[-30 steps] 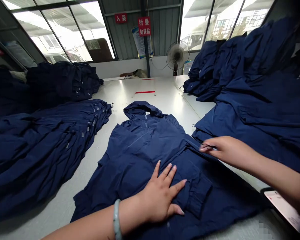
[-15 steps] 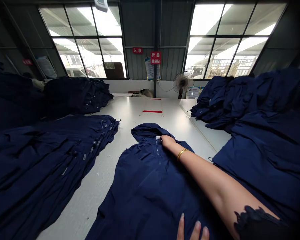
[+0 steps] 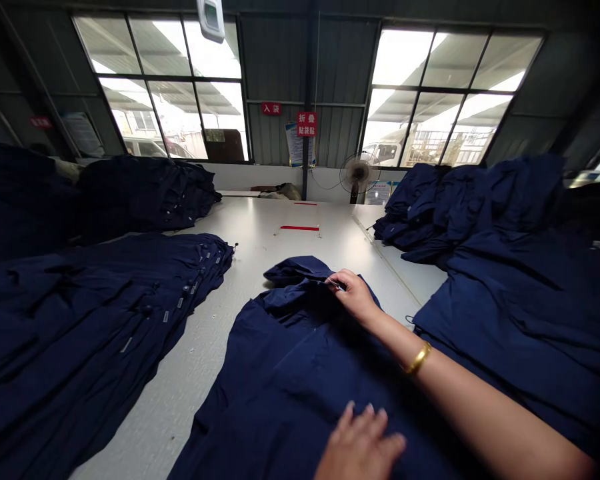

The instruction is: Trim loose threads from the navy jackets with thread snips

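A navy hooded jacket lies spread on the white table in front of me. My right hand reaches far forward to the collar and pinches the cloth at the base of the hood, which is folded down over the neck. A gold bangle sits on that wrist. My left hand lies flat, fingers apart, on the jacket's lower body near the bottom edge of the view.
Stacks of folded navy jackets fill the left side, with a further heap behind. More navy garments are piled along the right. A fan stands at the far wall below red signs.
My right hand has drawn back a little from the neck, pulling the hood down into a fold. My left hand has slid into fuller view on the jacket body.
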Demonstrator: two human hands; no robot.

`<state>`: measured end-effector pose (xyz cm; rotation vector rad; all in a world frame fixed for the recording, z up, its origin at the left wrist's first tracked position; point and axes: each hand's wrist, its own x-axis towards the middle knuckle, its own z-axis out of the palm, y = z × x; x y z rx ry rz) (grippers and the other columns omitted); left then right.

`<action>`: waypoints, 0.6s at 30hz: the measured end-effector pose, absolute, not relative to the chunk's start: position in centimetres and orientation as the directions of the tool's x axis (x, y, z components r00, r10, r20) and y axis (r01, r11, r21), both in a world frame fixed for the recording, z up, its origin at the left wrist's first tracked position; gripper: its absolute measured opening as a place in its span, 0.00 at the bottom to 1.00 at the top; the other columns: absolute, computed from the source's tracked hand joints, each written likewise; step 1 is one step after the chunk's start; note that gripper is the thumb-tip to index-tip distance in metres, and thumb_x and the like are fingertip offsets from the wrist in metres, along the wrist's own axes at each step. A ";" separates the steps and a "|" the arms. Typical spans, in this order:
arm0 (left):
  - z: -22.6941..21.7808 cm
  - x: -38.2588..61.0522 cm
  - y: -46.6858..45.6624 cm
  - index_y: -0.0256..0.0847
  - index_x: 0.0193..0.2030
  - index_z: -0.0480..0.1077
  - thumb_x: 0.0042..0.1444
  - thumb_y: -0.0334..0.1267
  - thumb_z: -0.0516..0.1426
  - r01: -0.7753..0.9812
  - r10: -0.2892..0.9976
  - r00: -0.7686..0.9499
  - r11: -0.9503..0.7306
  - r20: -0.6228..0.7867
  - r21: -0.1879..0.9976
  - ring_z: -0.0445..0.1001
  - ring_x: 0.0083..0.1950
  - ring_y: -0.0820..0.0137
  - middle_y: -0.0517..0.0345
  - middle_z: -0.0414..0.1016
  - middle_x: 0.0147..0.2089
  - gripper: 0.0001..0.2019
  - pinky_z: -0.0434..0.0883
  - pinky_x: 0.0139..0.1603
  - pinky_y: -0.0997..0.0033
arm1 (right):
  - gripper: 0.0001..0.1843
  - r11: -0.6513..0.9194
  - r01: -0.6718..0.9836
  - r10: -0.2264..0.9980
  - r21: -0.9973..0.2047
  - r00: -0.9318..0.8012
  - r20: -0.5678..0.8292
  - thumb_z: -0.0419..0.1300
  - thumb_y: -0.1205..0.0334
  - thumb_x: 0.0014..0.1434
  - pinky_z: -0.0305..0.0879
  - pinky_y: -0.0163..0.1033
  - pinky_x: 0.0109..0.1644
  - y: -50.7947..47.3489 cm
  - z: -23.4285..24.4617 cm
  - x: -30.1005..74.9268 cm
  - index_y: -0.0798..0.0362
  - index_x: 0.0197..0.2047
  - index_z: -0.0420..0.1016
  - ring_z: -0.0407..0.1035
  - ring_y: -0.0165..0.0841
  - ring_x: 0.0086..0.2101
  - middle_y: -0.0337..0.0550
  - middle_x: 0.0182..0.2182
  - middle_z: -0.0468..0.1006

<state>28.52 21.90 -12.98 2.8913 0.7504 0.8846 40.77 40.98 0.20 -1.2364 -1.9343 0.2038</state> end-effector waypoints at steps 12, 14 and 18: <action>6.2 22.4 30.3 0.44 0.32 0.65 0.50 0.25 0.54 0.701 0.584 0.443 -0.699 0.681 0.143 0.71 0.34 0.66 0.60 0.72 0.31 0.08 0.67 0.35 0.66 | 0.04 0.775 0.469 0.534 -0.423 -0.131 0.835 0.58 0.66 0.61 0.70 0.42 0.42 28.1 4.1 42.5 0.47 0.36 0.73 0.71 0.35 0.37 0.43 0.35 0.73; 6.7 22.8 30.3 0.44 0.26 0.61 0.46 0.22 0.51 0.715 0.534 0.433 -0.694 0.726 0.085 0.66 0.30 0.66 0.60 0.67 0.26 0.11 0.62 0.32 0.66 | 0.08 0.797 0.499 0.464 -0.340 -0.146 0.874 0.57 0.70 0.61 0.71 0.41 0.40 27.2 4.0 43.0 0.46 0.38 0.73 0.71 0.34 0.37 0.44 0.37 0.73; 6.6 23.5 29.6 0.45 0.22 0.56 0.43 0.21 0.50 0.744 0.426 0.392 -0.668 0.815 -0.009 0.60 0.29 0.65 0.59 0.61 0.23 0.12 0.56 0.34 0.62 | 0.17 0.794 0.576 0.366 -0.194 -0.198 0.909 0.55 0.76 0.59 0.70 0.42 0.37 25.9 3.7 44.1 0.45 0.43 0.73 0.70 0.36 0.36 0.45 0.37 0.74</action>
